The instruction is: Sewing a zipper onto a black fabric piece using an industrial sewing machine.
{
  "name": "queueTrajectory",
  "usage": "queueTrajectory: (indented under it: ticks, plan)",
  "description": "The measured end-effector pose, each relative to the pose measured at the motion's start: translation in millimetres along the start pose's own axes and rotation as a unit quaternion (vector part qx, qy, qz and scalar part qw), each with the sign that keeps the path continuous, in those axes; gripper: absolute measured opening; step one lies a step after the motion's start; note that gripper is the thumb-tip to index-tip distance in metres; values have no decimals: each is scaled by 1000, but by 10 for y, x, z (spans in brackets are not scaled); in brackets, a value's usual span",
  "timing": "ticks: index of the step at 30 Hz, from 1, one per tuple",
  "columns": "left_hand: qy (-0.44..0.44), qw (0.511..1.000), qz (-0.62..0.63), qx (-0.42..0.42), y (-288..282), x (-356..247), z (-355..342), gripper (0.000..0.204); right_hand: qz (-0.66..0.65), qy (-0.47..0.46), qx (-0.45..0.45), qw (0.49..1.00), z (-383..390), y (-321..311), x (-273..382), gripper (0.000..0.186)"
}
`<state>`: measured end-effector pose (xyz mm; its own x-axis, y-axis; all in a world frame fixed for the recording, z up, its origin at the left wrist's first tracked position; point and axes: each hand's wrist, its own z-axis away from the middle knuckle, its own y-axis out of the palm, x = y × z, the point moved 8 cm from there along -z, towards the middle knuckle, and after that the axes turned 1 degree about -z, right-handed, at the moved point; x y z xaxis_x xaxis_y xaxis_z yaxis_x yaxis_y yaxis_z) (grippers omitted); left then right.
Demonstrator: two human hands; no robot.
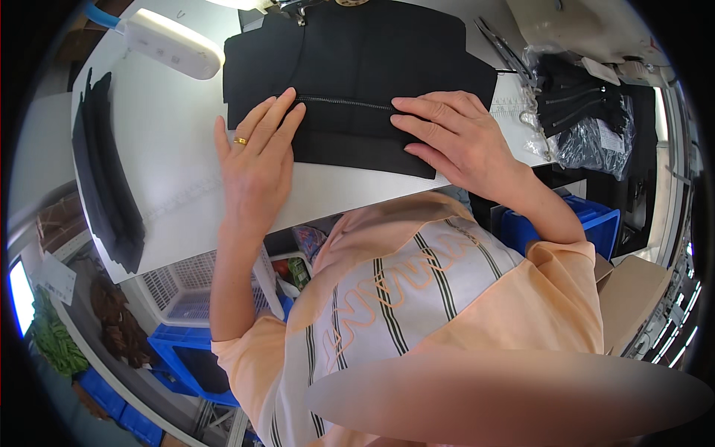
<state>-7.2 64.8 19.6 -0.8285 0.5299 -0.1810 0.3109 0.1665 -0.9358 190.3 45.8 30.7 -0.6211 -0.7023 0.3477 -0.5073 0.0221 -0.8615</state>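
A black fabric piece (357,52) lies spread on the white table, with a black zipper (344,102) running across it. My left hand (257,160), a gold ring on one finger, rests on the cloth at the zipper's left end, its fingers stretched out and apart. At the other end, my right hand (469,141) presses its fingertips on the cloth, thumb apart from the fingers. Neither hand visibly grips anything. Just beyond the cloth, a sewing machine's presser foot (301,18) touches or hangs over its far edge; I cannot tell which.
A white lamp (171,45) reaches in at the far left. A stack of black fabric strips (108,171) lies along the left edge. Tweezers (506,52) and a plastic bag of black zippers (588,112) are at right. Below the table stand a white basket (186,290) and a blue crate (596,223).
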Motion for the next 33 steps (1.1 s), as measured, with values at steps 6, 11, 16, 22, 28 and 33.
queueTrajectory:
  ticks: [6, 11, 16, 22, 28, 33]
  plan:
    - [0, 1000, 22, -19, -20, 16, -15, 33, -6, -5, -5, 1000, 12, -7, -1, 35]
    - [-9, 999, 27, -23, -25, 33, -31, 29, 2, -13, -6, 1000, 20, -2, 3, 37]
    - [-13, 998, 17, -58, -52, -52, -66, 27, 9, -15, -3, 1000, 22, 0, 18, 36]
    - [52, 995, 50, -74, 35, -265, -187, 29, 7, -19, 3, 1000, 27, -1, 18, 37]
    - [89, 987, 91, -93, 32, -300, -290, 29, 6, -22, 1, 1000, 20, 5, 15, 36]
    - [118, 987, 74, -77, 25, -304, -301, 34, 22, -20, 4, 1000, 6, 19, 24, 35]
